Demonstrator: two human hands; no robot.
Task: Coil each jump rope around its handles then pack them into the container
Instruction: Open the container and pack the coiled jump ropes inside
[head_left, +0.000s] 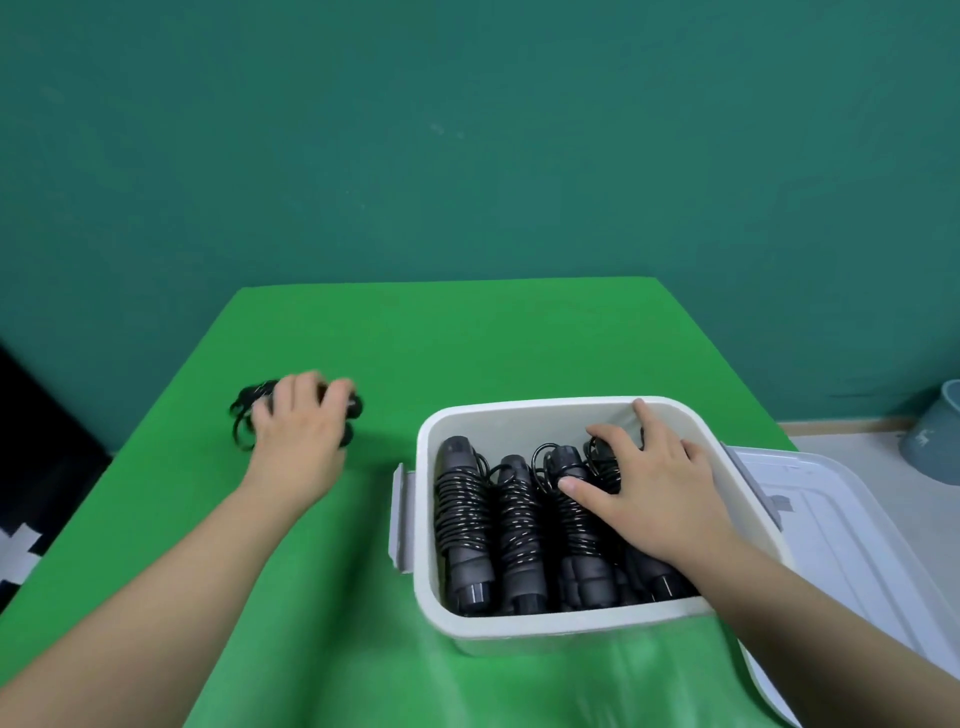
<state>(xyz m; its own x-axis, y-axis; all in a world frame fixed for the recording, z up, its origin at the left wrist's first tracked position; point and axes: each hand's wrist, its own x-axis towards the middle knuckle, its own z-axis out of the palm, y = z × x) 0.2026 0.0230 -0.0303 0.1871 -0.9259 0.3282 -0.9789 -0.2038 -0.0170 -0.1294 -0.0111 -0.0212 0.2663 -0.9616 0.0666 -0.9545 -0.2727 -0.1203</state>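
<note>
Fingers (298, 395) of the left hand (301, 434) curl over a black jump rope (249, 410) lying on the green desk (415, 338), well left of the container (519, 629); the picture is blurred there, so how firmly they grip it is hard to tell, and the rope's long axis cannot be read. Loops of cord stick out to the left of the knuckles.

Right hand (654, 499) lies inside the white container, its fingers (608, 434) spread and nearly straight, resting on the rightmost coiled ropes (571, 509). Several coiled ropes lie side by side in there, long axes running near to far, handle ends toward the person. A clear lid (841, 519) lies just right of the container.
</note>
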